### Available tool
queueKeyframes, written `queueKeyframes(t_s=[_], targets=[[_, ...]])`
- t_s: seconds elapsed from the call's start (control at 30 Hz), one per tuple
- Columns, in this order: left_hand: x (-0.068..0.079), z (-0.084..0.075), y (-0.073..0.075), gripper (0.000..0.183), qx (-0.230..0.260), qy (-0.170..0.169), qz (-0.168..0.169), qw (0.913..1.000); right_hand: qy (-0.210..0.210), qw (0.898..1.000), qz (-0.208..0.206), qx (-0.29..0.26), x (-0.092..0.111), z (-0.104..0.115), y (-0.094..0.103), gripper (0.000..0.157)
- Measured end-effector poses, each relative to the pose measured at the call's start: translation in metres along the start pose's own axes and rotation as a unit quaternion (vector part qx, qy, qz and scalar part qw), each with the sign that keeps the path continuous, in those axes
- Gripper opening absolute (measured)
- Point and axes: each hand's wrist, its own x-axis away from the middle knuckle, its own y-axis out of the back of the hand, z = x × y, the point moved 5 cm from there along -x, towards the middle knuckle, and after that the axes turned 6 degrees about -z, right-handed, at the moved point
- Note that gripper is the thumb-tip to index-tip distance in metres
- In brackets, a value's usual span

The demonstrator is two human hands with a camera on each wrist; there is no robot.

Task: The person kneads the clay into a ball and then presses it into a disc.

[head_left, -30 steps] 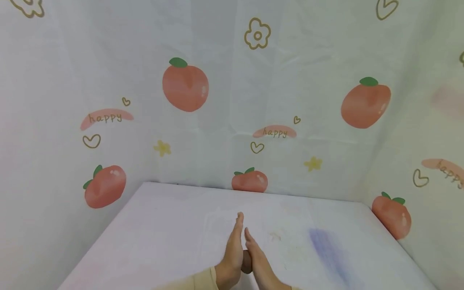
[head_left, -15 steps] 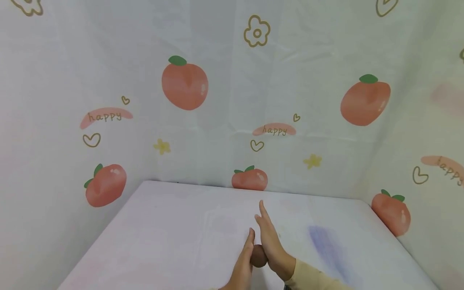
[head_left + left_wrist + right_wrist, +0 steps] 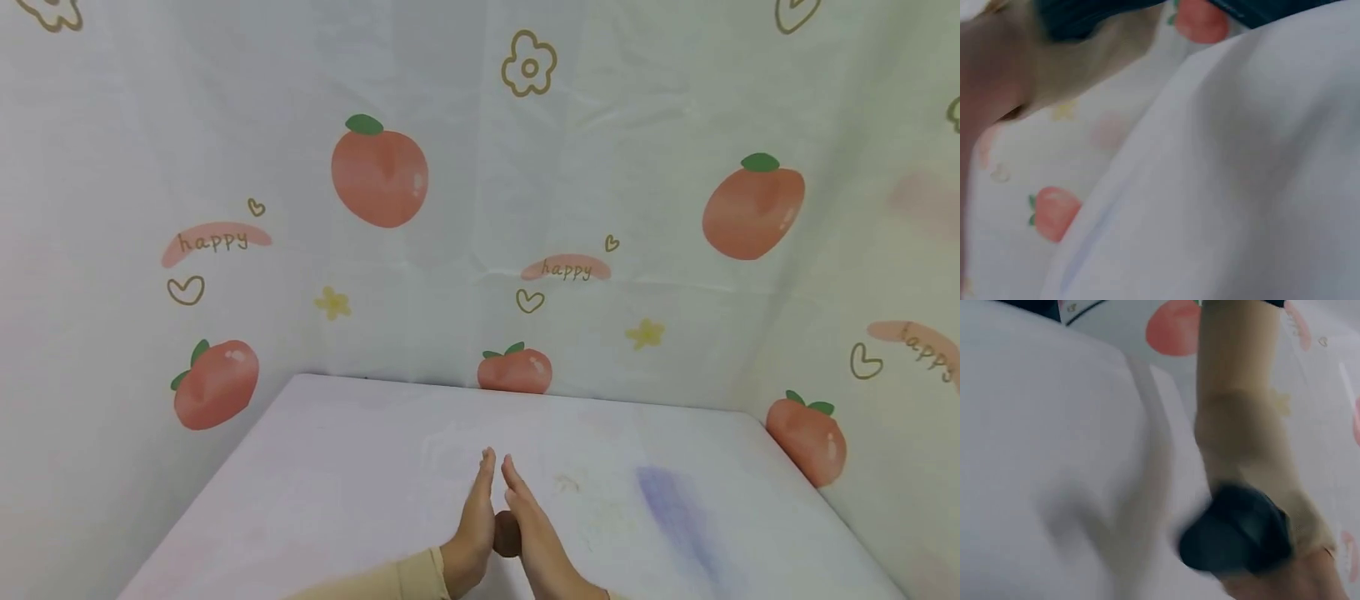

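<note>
A small dark brown ball [image 3: 507, 534] sits between two flat palms above the near part of the table. On its left, the left hand [image 3: 470, 533] presses against it with straight fingers pointing up and away. From the other side the right hand [image 3: 538, 537] touches it, its fingers also straight. The fingertips of both hands lean towards each other with a narrow gap between. Neither wrist view shows the ball. A blurred arm in a beige sleeve [image 3: 1094, 65] crosses the left wrist view; another beige sleeve [image 3: 1241, 425] with a dark wrist device [image 3: 1235, 534] fills the right wrist view's right side.
Beneath the hands lies a white-covered table [image 3: 360, 467] with a bluish-purple smear [image 3: 678, 517] on its right side. White curtains [image 3: 450, 208] printed with peaches, hearts and "happy" enclose it at the back and both sides. Soft arm shadows fall on the tabletop.
The hands have slid past each other: the left hand moved back then forward again, the right hand forward then back. The brown ball shifted right, then left, staying between the palms.
</note>
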Motion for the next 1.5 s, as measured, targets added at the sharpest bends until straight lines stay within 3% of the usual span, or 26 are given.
queueKeyframes(t_s=[0.13, 0.27, 0.37, 0.47, 0.53, 0.63, 0.77, 0.87, 0.97, 1.2, 1.37, 1.5], targets=[[0.017, 0.009, -0.014, 0.069, 0.005, -0.025, 0.070, 0.9972, 0.016, 0.998, -0.056, 0.033, -0.013, 0.014, 0.015, 0.061], [0.035, -0.005, -0.024, 0.064, 0.025, -0.068, 0.128, 0.9892, 0.020, 0.996, -0.082, 0.041, -0.026, 0.012, 0.027, 0.062], [0.037, -0.020, -0.022, 0.064, 0.035, -0.071, 0.109, 0.9909, -0.002, 0.997, -0.079, 0.026, -0.027, 0.002, 0.027, 0.062], [0.026, -0.031, -0.016, 0.065, 0.031, -0.063, 0.058, 0.9958, -0.021, 0.998, -0.051, 0.006, -0.020, -0.007, 0.018, 0.062], [0.018, -0.033, -0.011, 0.065, 0.025, -0.054, 0.023, 0.9980, -0.023, 0.999, -0.029, -0.004, -0.014, -0.008, 0.011, 0.063], [0.008, -0.028, -0.006, 0.066, 0.018, -0.051, -0.005, 0.9985, -0.012, 1.000, -0.010, -0.015, -0.006, -0.006, 0.003, 0.064], [0.007, -0.014, -0.007, 0.067, 0.004, -0.033, 0.005, 0.9994, 0.008, 1.000, -0.013, -0.022, -0.003, -0.004, 0.004, 0.064], [0.011, -0.009, -0.012, 0.067, -0.001, -0.040, 0.029, 0.9988, 0.018, 1.000, -0.009, -0.021, -0.003, -0.005, 0.006, 0.062], [0.011, -0.009, -0.013, 0.066, -0.002, -0.053, 0.033, 0.9980, 0.024, 0.999, -0.001, -0.027, -0.004, -0.006, 0.007, 0.062], [0.009, -0.012, -0.011, 0.067, -0.016, -0.041, 0.027, 0.9987, 0.030, 0.999, -0.004, -0.028, -0.006, -0.007, 0.008, 0.061], [0.006, -0.017, -0.002, 0.061, -0.071, -0.057, 0.034, 0.9953, 0.026, 0.999, -0.001, -0.025, -0.005, -0.007, 0.008, 0.061], [0.000, -0.025, 0.011, 0.054, -0.146, -0.090, 0.034, 0.9845, 0.025, 1.000, -0.013, -0.012, -0.004, -0.006, 0.010, 0.062]])
